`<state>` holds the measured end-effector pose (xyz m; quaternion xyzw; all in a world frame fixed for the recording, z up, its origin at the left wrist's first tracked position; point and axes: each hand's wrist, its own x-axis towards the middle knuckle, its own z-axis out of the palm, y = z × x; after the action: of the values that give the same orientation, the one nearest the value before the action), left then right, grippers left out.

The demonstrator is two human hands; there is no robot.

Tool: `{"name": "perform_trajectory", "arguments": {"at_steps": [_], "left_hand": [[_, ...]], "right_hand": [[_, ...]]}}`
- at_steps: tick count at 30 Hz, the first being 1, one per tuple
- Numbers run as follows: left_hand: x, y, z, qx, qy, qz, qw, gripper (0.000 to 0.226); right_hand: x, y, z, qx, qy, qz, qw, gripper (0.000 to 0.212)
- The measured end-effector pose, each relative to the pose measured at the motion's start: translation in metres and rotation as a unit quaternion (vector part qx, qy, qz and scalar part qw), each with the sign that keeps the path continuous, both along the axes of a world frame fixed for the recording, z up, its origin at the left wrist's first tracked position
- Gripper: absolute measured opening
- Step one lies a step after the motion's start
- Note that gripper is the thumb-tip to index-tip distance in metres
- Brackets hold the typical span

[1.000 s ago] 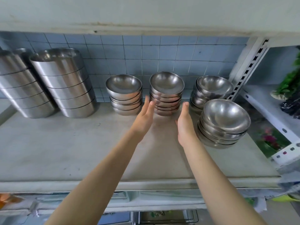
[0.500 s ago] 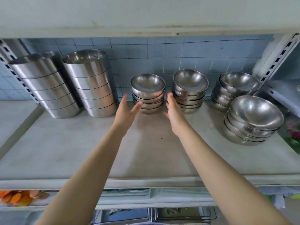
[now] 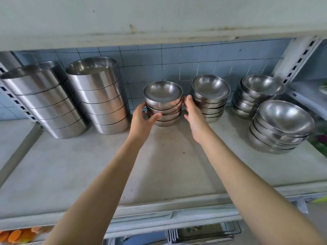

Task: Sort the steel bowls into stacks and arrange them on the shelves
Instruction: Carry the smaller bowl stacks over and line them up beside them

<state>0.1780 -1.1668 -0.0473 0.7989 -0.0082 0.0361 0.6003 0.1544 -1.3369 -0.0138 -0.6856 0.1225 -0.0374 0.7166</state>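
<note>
On the grey shelf [image 3: 88,167], a stack of several small round steel bowls [image 3: 163,96] stands near the tiled back wall. My left hand [image 3: 143,119] grips its left side, thumb curled round the front of the lower bowls. My right hand [image 3: 192,112] lies against the stack's right side with fingers fairly straight, reaching into the gap beside a second small stack [image 3: 210,96]. Two more round-bowl stacks stand to the right, one at the back [image 3: 260,92] and one nearer the front [image 3: 283,126].
Two tall stacks of straight-walled steel bowls [image 3: 99,96] [image 3: 44,101] lean at the left of the shelf. Above hangs the underside of an upper shelf [image 3: 159,20]. A slotted white upright [image 3: 299,57] borders the right end. Trays lie on a lower level [image 3: 203,232].
The view shifted left. Both hands moved forward from either side and closed in on the leftmost small bowl stack, where the left hand now grips it.
</note>
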Motion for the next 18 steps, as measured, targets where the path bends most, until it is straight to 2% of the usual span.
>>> {"name": "perform_trajectory", "arguments": {"at_steps": [4,10,18], "left_hand": [[0.002,0.0009,-0.0022,-0.014,-0.001,-0.001,1.0,0.092],[0.0016,-0.0027,-0.0027,-0.032,-0.022,-0.037,0.999,0.057],[0.0004,0.0005,-0.0063,-0.034,-0.054,-0.065,0.996,0.064]], "right_hand": [[0.0032,-0.0007,0.0014,-0.005,-0.016,0.005,1.0,0.057],[0.0021,-0.0012,-0.0032,-0.011,-0.019,0.007,1.0,0.052],[0.0008,-0.0003,0.0028,-0.036,-0.002,0.024,0.999,0.049]]}}
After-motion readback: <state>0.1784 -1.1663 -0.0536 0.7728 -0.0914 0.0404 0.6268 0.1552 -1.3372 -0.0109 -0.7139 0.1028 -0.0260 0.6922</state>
